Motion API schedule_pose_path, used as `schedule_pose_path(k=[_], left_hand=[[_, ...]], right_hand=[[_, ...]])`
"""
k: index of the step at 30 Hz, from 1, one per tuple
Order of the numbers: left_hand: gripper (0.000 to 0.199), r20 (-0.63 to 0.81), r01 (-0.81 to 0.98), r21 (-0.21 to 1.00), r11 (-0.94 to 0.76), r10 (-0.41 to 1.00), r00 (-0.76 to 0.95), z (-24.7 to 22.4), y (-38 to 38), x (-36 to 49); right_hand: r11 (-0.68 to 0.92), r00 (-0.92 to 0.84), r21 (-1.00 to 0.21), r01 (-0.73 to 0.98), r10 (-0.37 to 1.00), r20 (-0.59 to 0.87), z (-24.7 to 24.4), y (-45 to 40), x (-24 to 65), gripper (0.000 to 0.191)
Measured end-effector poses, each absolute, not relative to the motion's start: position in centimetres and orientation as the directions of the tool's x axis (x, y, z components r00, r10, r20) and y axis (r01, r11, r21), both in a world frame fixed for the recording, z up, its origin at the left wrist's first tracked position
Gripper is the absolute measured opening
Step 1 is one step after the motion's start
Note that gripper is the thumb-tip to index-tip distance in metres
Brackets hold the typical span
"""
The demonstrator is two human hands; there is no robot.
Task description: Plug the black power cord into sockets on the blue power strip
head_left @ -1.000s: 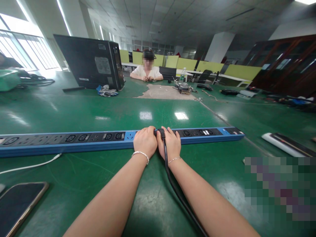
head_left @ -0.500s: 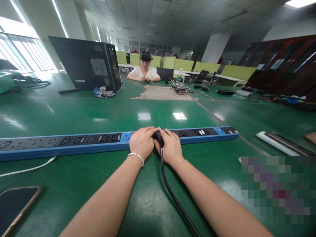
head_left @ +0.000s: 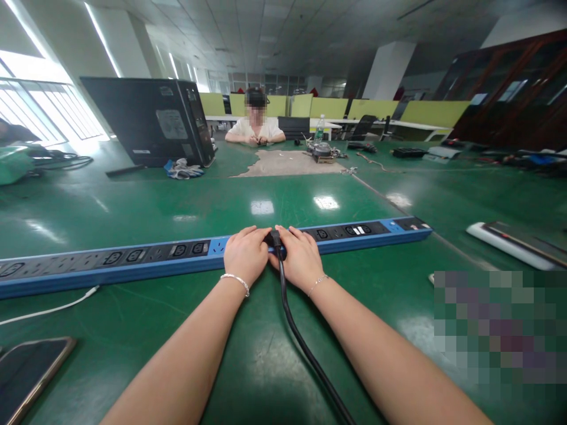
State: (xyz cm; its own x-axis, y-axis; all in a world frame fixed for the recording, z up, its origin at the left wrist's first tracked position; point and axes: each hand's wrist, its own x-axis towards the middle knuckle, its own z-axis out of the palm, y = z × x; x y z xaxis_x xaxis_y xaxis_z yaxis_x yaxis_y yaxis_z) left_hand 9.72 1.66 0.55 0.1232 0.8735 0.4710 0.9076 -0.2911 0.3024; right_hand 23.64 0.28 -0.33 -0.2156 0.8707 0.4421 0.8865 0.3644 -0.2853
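Green table [head_left: 212,206] spreads free beyond the blue strip's [head_left: 195,265] edge, hands [head_left: 246,254] [head_left: 302,255] pinching the plug [head_left: 276,238].

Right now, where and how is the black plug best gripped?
Probably by its thick body: pinch the black plug from left and right, where your left hand and right hand flank it. The cord leaves its near end, so coming from there looks awkward.

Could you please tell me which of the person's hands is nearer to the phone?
Left: the left hand is at the power strip, beyond and to the right of the phone; the right hand is farther right, beside the plug.
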Motion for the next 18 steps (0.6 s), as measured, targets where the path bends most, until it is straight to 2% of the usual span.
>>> schedule_pose_path(k=[14, 18], left_hand=[[0.038, 0.522, 0.893, 0.251, -0.374, 0.829, 0.2, 0.41, 0.96, 10.61], [0.035, 0.527, 0.887, 0.256, -0.384, 0.825, 0.204, 0.15, 1.07, 10.57]], right_hand=[[0.363, -0.195, -0.29, 0.885, 0.857, 0.478, -0.5, 0.38, 23.49, 0.043], [0.377, -0.206, -0.3, 0.876, 0.856, 0.474, -0.66, 0.42, 23.35, 0.045]])
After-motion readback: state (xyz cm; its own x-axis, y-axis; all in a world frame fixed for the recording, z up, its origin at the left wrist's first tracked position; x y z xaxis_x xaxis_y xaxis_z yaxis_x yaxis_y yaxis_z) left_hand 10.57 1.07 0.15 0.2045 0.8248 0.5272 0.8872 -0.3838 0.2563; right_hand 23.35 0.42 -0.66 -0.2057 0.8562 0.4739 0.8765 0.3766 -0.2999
